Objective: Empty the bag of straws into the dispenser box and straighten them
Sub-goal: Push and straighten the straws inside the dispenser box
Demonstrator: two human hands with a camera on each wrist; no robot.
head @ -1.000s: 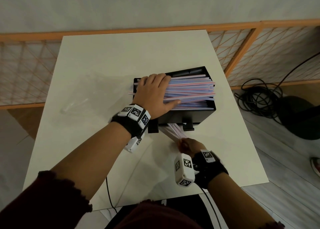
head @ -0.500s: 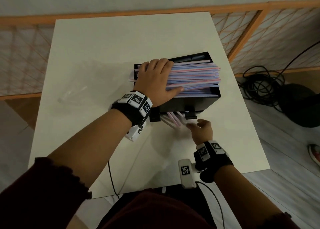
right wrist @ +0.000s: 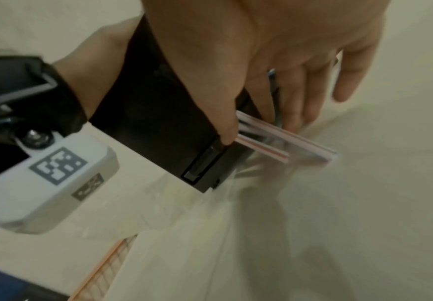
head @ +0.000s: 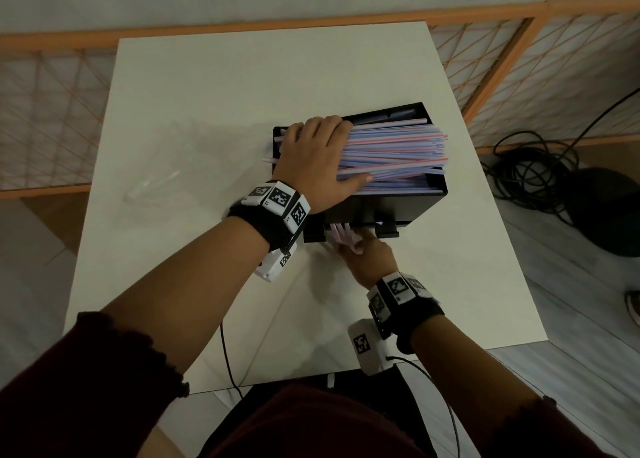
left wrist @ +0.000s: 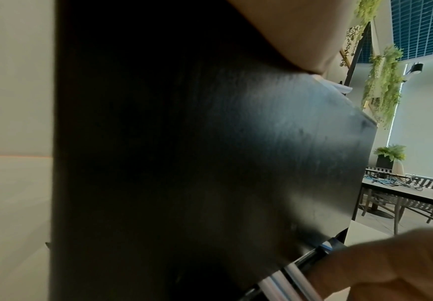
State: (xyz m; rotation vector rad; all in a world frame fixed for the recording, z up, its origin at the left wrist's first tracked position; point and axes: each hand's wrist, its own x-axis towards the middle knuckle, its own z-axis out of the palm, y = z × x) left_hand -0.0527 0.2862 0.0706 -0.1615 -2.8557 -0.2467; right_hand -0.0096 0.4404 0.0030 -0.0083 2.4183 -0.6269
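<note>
The black dispenser box [head: 408, 212] stands on the white table [head: 242, 94], heaped with blue and pink straws [head: 394, 153] lying lengthwise. My left hand [head: 318, 160] lies flat on the left end of the heap, fingers spread. Low at the box's front slot, my right hand [head: 367, 257] touches a few straw ends [head: 341, 234] that stick out. In the right wrist view its straight fingers [right wrist: 290, 95] press on those straw ends [right wrist: 274, 144] beside the box [right wrist: 171, 122]. The left wrist view is filled by the box wall [left wrist: 184, 163].
The empty clear bag [head: 152, 184] lies flat on the table left of the box. An orange lattice railing [head: 519, 59] runs behind and to the right. Black cables [head: 530, 173] lie coiled on the floor at right.
My right hand let go of the bundle it was pulling out of the slot and moved up against the slot; the straws now stick out less. The left hand stayed on the heap.
</note>
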